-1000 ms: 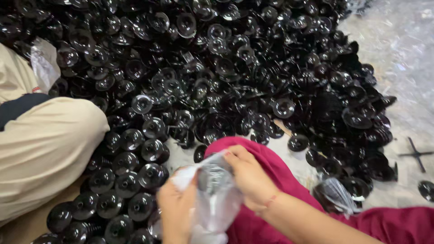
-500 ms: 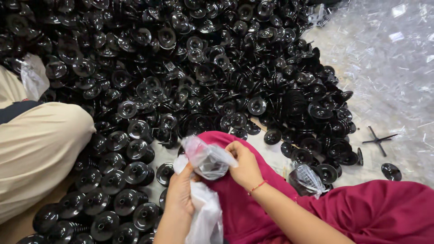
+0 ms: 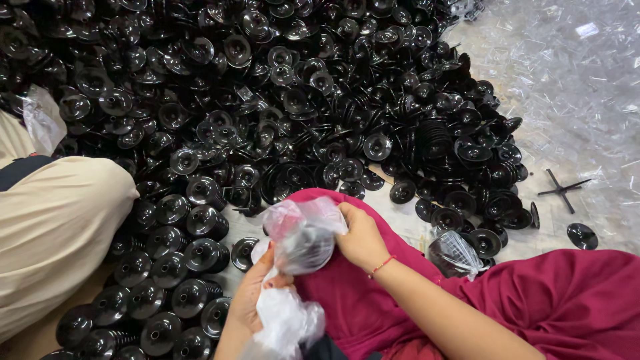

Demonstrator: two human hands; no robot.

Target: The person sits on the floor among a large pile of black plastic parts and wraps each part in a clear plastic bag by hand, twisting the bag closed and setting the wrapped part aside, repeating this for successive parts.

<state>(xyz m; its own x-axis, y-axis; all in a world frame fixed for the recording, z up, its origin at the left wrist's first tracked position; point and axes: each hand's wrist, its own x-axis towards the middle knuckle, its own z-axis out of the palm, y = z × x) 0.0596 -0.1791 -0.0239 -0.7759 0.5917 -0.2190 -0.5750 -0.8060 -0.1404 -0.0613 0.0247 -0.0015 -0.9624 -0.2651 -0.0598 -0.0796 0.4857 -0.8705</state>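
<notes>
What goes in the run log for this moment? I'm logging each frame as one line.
left hand: grips clear plastic bag | right hand: pinches bag's top | inside: black round part, blurred | around: pile of black discs

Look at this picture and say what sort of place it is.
Probably a small workshop floor for packing parts: a huge heap of black plastic discs, a pile of clear plastic bags, and one disc going into a bag.

A huge heap of black discs (image 3: 267, 100) covers the floor. Right of the heap lie a black cross piece (image 3: 563, 190) and clear plastic scraps (image 3: 573, 80); left of it, someone's beige-clad leg (image 3: 53, 227).
</notes>
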